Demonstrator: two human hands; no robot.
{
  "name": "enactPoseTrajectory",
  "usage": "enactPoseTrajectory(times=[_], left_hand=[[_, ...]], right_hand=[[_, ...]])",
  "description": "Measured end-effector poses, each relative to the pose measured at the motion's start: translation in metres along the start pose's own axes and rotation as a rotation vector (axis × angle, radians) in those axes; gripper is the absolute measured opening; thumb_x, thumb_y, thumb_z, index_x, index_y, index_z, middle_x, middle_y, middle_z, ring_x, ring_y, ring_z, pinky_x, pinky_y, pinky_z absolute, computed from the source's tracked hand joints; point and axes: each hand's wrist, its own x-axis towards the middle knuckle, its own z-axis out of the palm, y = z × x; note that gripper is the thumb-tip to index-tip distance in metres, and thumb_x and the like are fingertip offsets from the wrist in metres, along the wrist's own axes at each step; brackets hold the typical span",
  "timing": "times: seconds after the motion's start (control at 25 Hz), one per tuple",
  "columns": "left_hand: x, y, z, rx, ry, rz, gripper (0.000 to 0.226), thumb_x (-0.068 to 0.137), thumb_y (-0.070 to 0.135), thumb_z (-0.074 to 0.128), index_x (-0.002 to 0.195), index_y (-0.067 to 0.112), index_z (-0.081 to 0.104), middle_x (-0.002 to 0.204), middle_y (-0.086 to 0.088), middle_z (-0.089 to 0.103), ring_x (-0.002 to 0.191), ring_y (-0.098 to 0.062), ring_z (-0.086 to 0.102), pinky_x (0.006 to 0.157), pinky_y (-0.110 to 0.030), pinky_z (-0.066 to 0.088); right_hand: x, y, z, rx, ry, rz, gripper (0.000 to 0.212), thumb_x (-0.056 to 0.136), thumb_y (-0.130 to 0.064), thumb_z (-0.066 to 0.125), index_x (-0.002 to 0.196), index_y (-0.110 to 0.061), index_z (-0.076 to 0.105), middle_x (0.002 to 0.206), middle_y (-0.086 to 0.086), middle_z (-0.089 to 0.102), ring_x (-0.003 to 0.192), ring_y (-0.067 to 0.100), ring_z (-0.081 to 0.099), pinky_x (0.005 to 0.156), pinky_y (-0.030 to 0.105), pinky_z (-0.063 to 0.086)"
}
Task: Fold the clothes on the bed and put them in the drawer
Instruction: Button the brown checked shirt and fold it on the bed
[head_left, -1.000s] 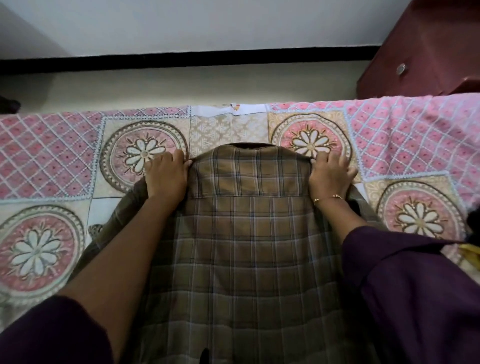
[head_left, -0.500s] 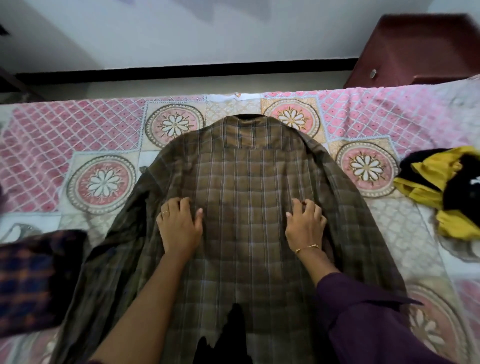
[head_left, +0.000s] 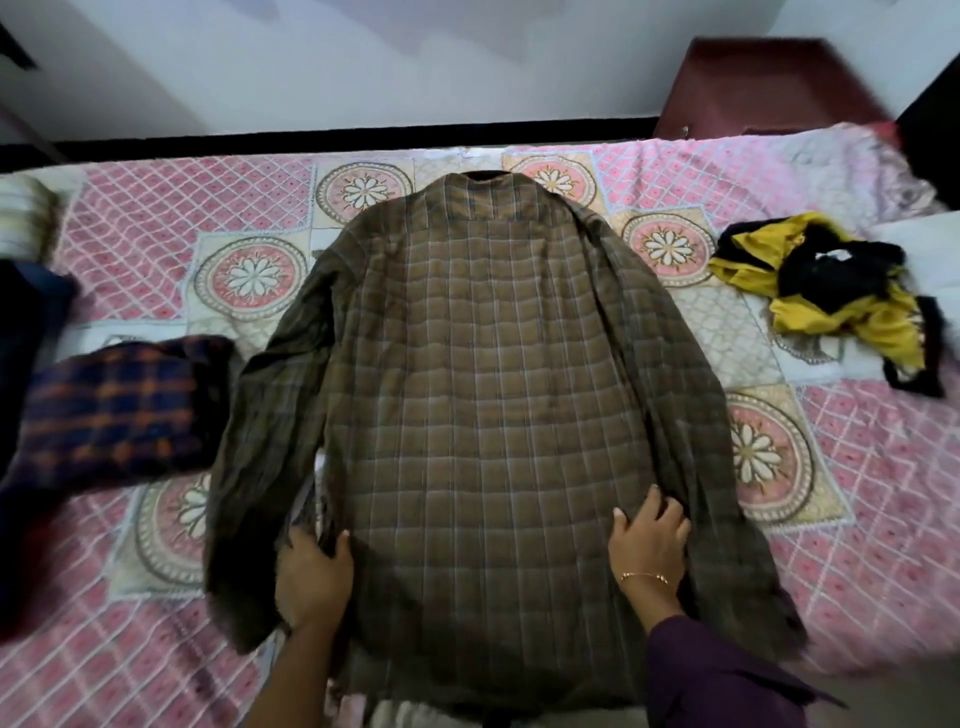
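Note:
A brown plaid shirt lies back-up and spread flat across the pink patterned bedspread, collar at the far side. Down at the shirt's left side edge, close to the hem, my left hand has its thumb on top of the fabric while a fold of cloth runs between thumb and fingers. My right hand, wearing a thin bracelet, rests flat with spread fingers on the lower right of the shirt, beside the folded-in right sleeve. A dark red drawer cabinet stands beyond the bed at the far right.
A navy and orange plaid garment lies to the left of the shirt. A crumpled yellow and black garment lies at the right. A pillow sits at the far left edge. A white wall with a dark skirting runs behind the bed.
Both hands have slid down the shirt's back from the collar to the lower part near the hem. The view has pulled back, showing more of the bed.

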Motion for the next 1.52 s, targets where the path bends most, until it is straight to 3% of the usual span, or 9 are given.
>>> enactPoseTrajectory(times=[0.2,0.32,0.44,0.6,0.76,0.88,1.08,1.32,1.52], left_hand=[[-0.03,-0.03,-0.009,-0.169,-0.167,-0.058,0.049,0.098,0.041,0.039,0.121,-0.001,0.05,0.119,-0.027,0.054,0.111,-0.043,0.051,0.087,-0.043,0.041],[-0.034,-0.039,-0.012,-0.23,-0.039,-0.011,0.035,0.101,0.025,0.038,0.109,-0.005,0.056,0.109,-0.031,0.058,0.1,-0.044,0.054,0.083,-0.045,0.044],[-0.04,-0.052,-0.022,-0.243,0.099,0.008,0.031,0.101,0.016,0.037,0.105,-0.01,0.055,0.1,-0.036,0.058,0.094,-0.049,0.055,0.077,-0.045,0.044],[-0.04,-0.054,-0.027,-0.2,0.005,-0.023,0.032,0.099,0.014,0.042,0.119,-0.009,0.05,0.113,-0.036,0.055,0.105,-0.049,0.051,0.085,-0.049,0.042],[-0.031,-0.052,-0.021,-0.305,-0.094,-0.059,0.045,0.096,0.027,0.051,0.127,-0.006,0.051,0.122,-0.028,0.055,0.114,-0.044,0.049,0.094,-0.047,0.042],[-0.023,-0.062,-0.02,-0.41,-0.097,-0.117,0.051,0.093,0.035,0.055,0.128,-0.002,0.052,0.125,-0.024,0.056,0.114,-0.042,0.05,0.097,-0.05,0.044],[-0.023,-0.067,-0.024,-0.394,-0.031,-0.071,0.041,0.098,0.03,0.047,0.107,-0.008,0.058,0.107,-0.029,0.059,0.1,-0.043,0.053,0.077,-0.039,0.038],[-0.027,-0.071,-0.015,-0.391,-0.063,-0.124,0.048,0.098,0.037,0.043,0.12,-0.003,0.055,0.119,-0.026,0.056,0.11,-0.044,0.051,0.095,-0.047,0.042],[-0.027,-0.084,-0.011,-0.5,-0.042,-0.122,0.044,0.099,0.026,0.045,0.12,-0.013,0.052,0.122,-0.031,0.054,0.113,-0.044,0.05,0.096,-0.046,0.04]], right_hand=[[-0.037,0.033,0.0,0.005,-0.04,0.131,0.049,0.094,-0.039,0.049,0.123,0.0,0.045,0.123,0.02,0.051,0.111,0.036,0.051,0.081,0.04,0.045],[-0.04,0.049,-0.001,0.048,-0.144,0.067,0.038,0.098,-0.031,0.041,0.113,0.002,0.054,0.115,0.023,0.056,0.106,0.037,0.054,0.083,0.039,0.044],[-0.046,0.068,-0.009,0.141,-0.049,0.156,0.036,0.098,-0.024,0.041,0.115,0.002,0.057,0.126,0.024,0.046,0.115,0.04,0.044,0.095,0.041,0.036],[-0.049,0.095,-0.013,0.137,-0.036,0.182,0.052,0.094,-0.025,0.053,0.14,-0.006,0.038,0.147,0.023,0.028,0.131,0.041,0.029,0.104,0.046,0.03],[-0.049,0.081,-0.01,0.471,0.024,0.289,0.076,0.087,-0.021,0.065,0.148,-0.01,0.021,0.15,0.029,0.014,0.138,0.04,0.02,0.109,0.042,0.025],[-0.035,0.082,-0.007,0.567,0.004,0.413,0.076,0.085,-0.025,0.067,0.147,-0.009,0.025,0.149,0.022,0.029,0.134,0.038,0.032,0.107,0.045,0.03],[-0.018,0.1,-0.018,0.662,0.036,0.512,0.038,0.097,-0.018,0.048,0.129,0.002,0.052,0.129,0.025,0.053,0.12,0.043,0.048,0.1,0.044,0.038],[-0.009,0.109,-0.019,1.18,0.056,0.76,0.05,0.077,-0.036,0.062,0.12,-0.012,0.051,0.119,0.002,0.053,0.113,0.023,0.054,0.097,0.042,0.046],[-0.013,0.121,-0.025,1.097,0.178,0.881,0.043,0.087,-0.029,0.063,0.12,-0.004,0.051,0.13,0.013,0.051,0.123,0.029,0.049,0.093,0.037,0.042]])
